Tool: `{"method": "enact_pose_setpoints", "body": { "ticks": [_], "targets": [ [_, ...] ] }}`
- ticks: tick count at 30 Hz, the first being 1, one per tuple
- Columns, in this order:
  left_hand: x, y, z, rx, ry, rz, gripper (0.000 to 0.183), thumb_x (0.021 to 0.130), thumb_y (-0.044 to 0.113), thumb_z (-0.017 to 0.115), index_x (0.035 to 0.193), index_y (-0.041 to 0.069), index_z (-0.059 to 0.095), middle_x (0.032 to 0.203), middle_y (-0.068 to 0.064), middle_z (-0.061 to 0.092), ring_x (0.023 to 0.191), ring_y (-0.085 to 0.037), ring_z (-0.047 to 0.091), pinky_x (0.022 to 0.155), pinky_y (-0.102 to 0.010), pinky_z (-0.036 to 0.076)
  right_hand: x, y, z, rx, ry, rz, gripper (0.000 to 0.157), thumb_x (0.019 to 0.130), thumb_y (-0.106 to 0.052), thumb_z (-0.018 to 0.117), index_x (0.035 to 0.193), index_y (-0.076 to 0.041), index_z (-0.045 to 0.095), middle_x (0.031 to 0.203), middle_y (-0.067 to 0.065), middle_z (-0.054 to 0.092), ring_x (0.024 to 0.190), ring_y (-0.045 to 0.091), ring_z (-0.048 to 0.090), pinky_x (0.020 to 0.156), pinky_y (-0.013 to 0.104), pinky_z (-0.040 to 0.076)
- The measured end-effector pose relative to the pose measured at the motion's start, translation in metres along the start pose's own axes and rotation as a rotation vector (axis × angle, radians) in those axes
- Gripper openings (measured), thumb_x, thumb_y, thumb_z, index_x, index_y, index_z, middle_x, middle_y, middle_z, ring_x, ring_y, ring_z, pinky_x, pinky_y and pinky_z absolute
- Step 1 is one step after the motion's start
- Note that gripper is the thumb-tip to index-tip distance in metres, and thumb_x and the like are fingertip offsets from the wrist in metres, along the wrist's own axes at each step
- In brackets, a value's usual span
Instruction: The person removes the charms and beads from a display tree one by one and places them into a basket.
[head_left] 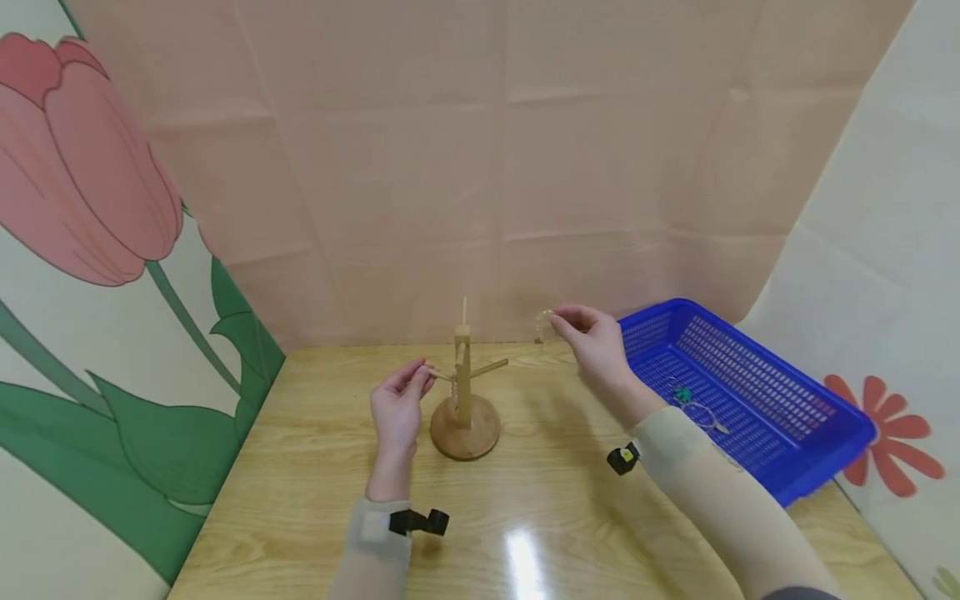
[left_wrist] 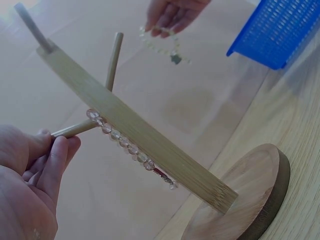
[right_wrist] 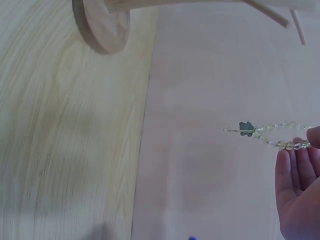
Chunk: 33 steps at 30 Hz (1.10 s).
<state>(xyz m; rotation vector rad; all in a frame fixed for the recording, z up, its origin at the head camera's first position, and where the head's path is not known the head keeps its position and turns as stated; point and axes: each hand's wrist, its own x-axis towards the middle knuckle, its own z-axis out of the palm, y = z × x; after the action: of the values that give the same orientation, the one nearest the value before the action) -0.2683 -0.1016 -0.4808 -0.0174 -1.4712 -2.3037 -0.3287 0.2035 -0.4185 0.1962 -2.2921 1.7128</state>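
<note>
Left hand (head_left: pixel 396 408) pinching peg tip of wooden stand (head_left: pixel 464 400) on tabletop (head_left: pixel 315 467), bead bracelet (left_wrist: pixel 131 148) hanging there; right hand (head_left: pixel 596 340) gripping pale bracelet (head_left: pixel 543 323) aloft near blue basket (head_left: pixel 750 392).

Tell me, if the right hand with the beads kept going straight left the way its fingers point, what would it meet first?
Probably the wooden stand, most likely its right peg or upright post. The right hand pinches a bead bracelet level with the top; depth is unclear.
</note>
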Motion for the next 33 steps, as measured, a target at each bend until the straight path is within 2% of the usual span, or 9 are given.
{"method": "enact_pose_setpoints", "body": {
  "ticks": [4, 7, 12, 21, 28, 33],
  "targets": [
    [0.0, -0.001, 0.0, 0.006, 0.002, 0.006, 0.021, 0.09, 0.002, 0.072, 0.107, -0.009, 0.07, 0.108, -0.04, 0.063, 0.091, -0.025, 0.073, 0.084, -0.034, 0.06, -0.002, 0.0, -0.016, -0.093, 0.023, -0.049, 0.034, 0.093, -0.039, 0.072, 0.113, -0.012, 0.072, 0.103, 0.005, 0.072, 0.093, 0.015, 0.065, 0.077, 0.023, 0.056],
    [0.001, 0.0, 0.0, 0.009, 0.005, 0.01, 0.02, 0.09, 0.002, 0.072, 0.107, -0.009, 0.071, 0.109, -0.04, 0.062, 0.094, -0.031, 0.073, 0.084, -0.034, 0.06, -0.003, 0.0, -0.029, -0.159, 0.035, -0.076, 0.034, 0.094, -0.038, 0.07, 0.114, -0.011, 0.072, 0.104, 0.005, 0.073, 0.091, 0.014, 0.066, 0.071, 0.017, 0.055],
    [0.002, -0.001, 0.0, 0.016, 0.001, 0.012, 0.022, 0.09, 0.003, 0.073, 0.108, -0.009, 0.07, 0.11, -0.041, 0.062, 0.101, -0.042, 0.068, 0.085, -0.034, 0.06, -0.004, 0.004, -0.049, -0.199, 0.049, -0.07, 0.034, 0.094, -0.041, 0.07, 0.114, -0.013, 0.072, 0.106, 0.005, 0.073, 0.091, 0.01, 0.065, 0.069, 0.014, 0.054],
    [0.0, -0.005, -0.003, 0.032, 0.003, -0.001, 0.022, 0.09, 0.004, 0.073, 0.109, -0.007, 0.071, 0.106, -0.032, 0.067, 0.099, -0.039, 0.069, 0.086, -0.035, 0.06, -0.007, 0.012, -0.083, -0.251, 0.095, -0.071, 0.034, 0.094, -0.043, 0.069, 0.115, -0.016, 0.072, 0.104, 0.004, 0.073, 0.09, 0.007, 0.066, 0.068, 0.013, 0.053],
    [0.001, -0.006, -0.002, 0.008, -0.008, 0.016, 0.025, 0.09, 0.004, 0.073, 0.111, -0.01, 0.069, 0.107, -0.035, 0.066, 0.105, -0.05, 0.063, 0.087, -0.035, 0.059, -0.007, 0.013, -0.105, -0.258, 0.115, -0.058, 0.038, 0.094, -0.043, 0.068, 0.119, -0.015, 0.071, 0.108, 0.007, 0.071, 0.091, 0.008, 0.065, 0.069, 0.011, 0.052],
    [0.002, -0.006, -0.003, 0.009, -0.006, 0.023, 0.027, 0.09, 0.004, 0.073, 0.111, -0.012, 0.068, 0.105, -0.033, 0.067, 0.105, -0.053, 0.062, 0.086, -0.035, 0.06, -0.006, 0.013, -0.121, -0.261, 0.128, -0.027, 0.041, 0.094, -0.043, 0.067, 0.123, -0.013, 0.07, 0.11, 0.006, 0.071, 0.091, 0.007, 0.064, 0.072, 0.009, 0.052]
  ]
}}
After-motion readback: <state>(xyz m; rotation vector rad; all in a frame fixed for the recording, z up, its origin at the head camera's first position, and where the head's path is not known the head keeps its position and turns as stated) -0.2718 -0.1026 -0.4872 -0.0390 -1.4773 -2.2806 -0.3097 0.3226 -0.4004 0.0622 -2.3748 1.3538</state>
